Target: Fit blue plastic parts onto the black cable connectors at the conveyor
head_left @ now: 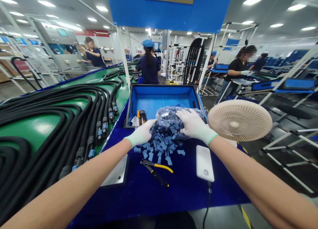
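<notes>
A clear plastic bag (169, 113) of small blue plastic pieces lies at the front rim of a blue bin. Many of the blue pieces (162, 144) are heaped loose on the dark blue table below its mouth. My right hand (192, 123), in a white glove, grips the bag's right side, fingers bent over the film. At the left edge of the bag and heap is my gloved left hand (144, 133); its fingertips are partly hidden against the bag. Pliers (156, 171) with yellow and black handles lie in front of the pieces.
The blue bin (164, 95) stands behind the bag. A white power bank (205, 164) with a cable lies right, near a round fan (239, 120). Black hoses (81, 109) cover the green table at left. A metal block (115, 172) sits under my left forearm. Several people work beyond.
</notes>
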`<state>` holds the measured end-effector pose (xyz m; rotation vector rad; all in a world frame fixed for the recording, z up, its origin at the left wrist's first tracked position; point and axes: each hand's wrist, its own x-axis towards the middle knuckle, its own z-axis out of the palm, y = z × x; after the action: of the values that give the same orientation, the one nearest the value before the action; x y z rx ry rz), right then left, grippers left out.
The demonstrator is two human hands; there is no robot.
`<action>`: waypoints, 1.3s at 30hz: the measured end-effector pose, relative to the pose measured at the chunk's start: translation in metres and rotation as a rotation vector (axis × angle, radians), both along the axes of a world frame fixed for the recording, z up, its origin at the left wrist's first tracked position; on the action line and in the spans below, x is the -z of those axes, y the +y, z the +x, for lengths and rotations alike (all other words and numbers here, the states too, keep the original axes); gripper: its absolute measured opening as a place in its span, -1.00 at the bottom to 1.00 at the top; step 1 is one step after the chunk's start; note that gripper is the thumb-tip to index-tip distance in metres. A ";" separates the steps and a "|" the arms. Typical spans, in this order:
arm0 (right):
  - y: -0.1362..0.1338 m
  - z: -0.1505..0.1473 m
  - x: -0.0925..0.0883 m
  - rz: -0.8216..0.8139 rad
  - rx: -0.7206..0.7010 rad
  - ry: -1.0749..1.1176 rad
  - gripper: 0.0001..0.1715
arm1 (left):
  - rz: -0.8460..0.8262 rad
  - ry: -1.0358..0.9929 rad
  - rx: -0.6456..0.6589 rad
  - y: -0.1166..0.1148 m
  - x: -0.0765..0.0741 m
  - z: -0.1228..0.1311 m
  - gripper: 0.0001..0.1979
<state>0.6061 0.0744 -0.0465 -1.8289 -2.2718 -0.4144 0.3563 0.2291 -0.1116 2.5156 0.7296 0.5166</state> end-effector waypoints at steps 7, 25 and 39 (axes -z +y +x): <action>0.000 -0.009 0.005 0.030 -0.002 0.003 -0.12 | -0.006 0.067 -0.015 -0.003 0.001 -0.004 -0.14; -0.107 -0.157 0.071 -0.222 -0.027 0.174 -0.78 | 0.050 0.072 -0.856 -0.135 -0.033 -0.290 -0.46; -0.122 -0.170 0.150 0.207 -0.463 0.328 -0.57 | -0.200 0.626 -1.413 -0.337 0.007 -0.483 -0.40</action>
<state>0.4357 -0.0474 -0.1967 -1.1274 -2.2255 -0.2370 -0.1262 -0.1083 -0.1183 1.5631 2.5999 0.0014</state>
